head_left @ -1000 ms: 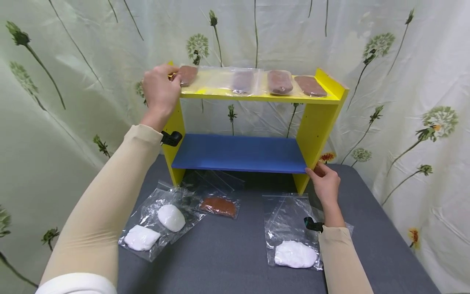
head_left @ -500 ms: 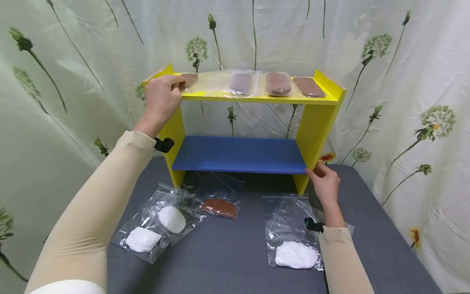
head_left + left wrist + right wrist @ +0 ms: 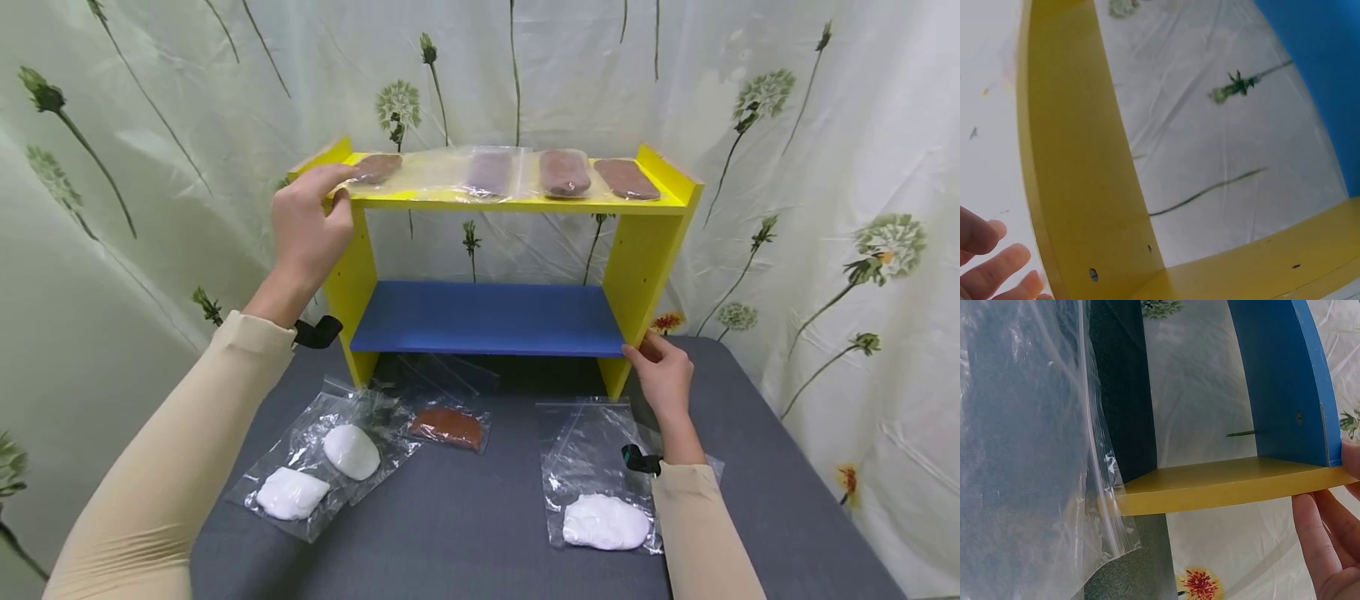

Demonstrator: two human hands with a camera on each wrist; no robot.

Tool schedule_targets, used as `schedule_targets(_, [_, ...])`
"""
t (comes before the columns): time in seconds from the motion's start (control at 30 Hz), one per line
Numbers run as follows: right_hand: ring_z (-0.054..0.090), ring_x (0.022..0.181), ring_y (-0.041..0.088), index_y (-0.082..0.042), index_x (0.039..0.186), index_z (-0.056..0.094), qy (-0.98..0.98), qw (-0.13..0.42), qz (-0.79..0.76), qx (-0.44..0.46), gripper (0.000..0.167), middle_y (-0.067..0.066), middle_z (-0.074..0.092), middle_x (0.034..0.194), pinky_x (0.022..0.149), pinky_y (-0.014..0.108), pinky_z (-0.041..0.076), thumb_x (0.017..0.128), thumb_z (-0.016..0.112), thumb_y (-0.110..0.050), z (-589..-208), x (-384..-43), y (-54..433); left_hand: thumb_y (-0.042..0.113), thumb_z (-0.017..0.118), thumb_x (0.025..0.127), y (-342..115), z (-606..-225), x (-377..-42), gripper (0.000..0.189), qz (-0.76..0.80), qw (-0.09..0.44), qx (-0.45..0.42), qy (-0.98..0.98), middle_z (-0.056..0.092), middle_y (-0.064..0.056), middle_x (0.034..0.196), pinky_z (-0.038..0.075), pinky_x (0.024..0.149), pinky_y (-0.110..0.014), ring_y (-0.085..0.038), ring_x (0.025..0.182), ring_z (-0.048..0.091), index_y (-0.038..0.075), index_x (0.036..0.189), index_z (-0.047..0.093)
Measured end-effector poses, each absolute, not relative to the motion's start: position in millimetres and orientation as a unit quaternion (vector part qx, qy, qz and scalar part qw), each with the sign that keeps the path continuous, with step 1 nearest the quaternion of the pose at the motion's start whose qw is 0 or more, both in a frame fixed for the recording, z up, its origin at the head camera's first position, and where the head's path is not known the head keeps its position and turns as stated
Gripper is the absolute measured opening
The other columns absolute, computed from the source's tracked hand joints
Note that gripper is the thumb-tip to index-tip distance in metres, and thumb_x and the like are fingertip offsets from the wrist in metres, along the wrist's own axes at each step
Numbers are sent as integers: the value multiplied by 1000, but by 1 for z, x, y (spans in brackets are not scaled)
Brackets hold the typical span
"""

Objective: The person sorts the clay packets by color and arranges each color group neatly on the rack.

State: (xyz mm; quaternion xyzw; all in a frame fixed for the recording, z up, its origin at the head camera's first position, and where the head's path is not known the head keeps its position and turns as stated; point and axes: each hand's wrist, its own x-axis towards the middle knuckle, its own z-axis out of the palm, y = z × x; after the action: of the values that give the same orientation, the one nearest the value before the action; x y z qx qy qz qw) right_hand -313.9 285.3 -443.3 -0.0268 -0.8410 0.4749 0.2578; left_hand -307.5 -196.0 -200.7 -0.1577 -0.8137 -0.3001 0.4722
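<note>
Left hand (image 3: 309,221): fingers spread, nothing visibly held, at the leftmost brown bag (image 3: 381,168); contact cannot be confirmed. Bag lies flat atop the rack (image 3: 487,317). Right hand (image 3: 666,379): fingers pinch the right upright (image 3: 647,275), presumably steadying it.

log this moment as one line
left hand: beside brown slab, top shelf | right hand: grips yellow side panel | table: bagged white lumps

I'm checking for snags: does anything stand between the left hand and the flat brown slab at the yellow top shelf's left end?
Nothing visible, except perhaps clear plastic: the left hand is close beside the brown slab.
</note>
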Motion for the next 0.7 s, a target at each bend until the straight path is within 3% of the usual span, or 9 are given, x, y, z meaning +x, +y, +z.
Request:
schedule_targets(0.07, [68,102,22,-19,133,69,-840,261,475,-26,47,7,74,113,81,24,56,92,74,-42,-441,-315,286,1,53,94,-195,-205,-300,34,-303,485,-173,-802,73,-5,117,52,87,-37,-18,113,65,8,118,76])
schedule_targets(0.2, [68,102,22,-18,132,70,-840,270,471,-26,46,8,74,113,83,31,57,92,74,-40,-437,-316,286,-1,56,93,-191,-215,-287,31,-298,516,-209,-775,72,-8,117,49,98,-35,-22,117,63,4,115,76])
schedule_targets(0.33, [68,101,22,-19,131,70,-842,271,466,-26,45,7,74,112,82,28,56,91,75,-40,-437,-315,286,-5,58,90,-186,-228,-275,29,-287,541,-239,-753,72,-13,117,42,108,-36,-28,120,61,0,112,76])
schedule_targets(0.5, [68,100,21,-19,132,70,-844,265,466,-26,46,7,74,111,78,21,54,91,74,-41,-439,-314,285,-8,60,88,-182,-250,-262,29,-282,541,-265,-747,71,-14,117,43,108,-39,-32,119,61,-1,111,76])
schedule_targets(0.7, [68,103,23,-18,133,69,-843,262,469,-24,48,8,74,114,82,25,56,92,73,-42,-443,-314,285,-7,65,88,-180,-280,-254,30,-273,511,-281,-765,70,-13,120,48,102,-41,-30,117,62,1,115,75])
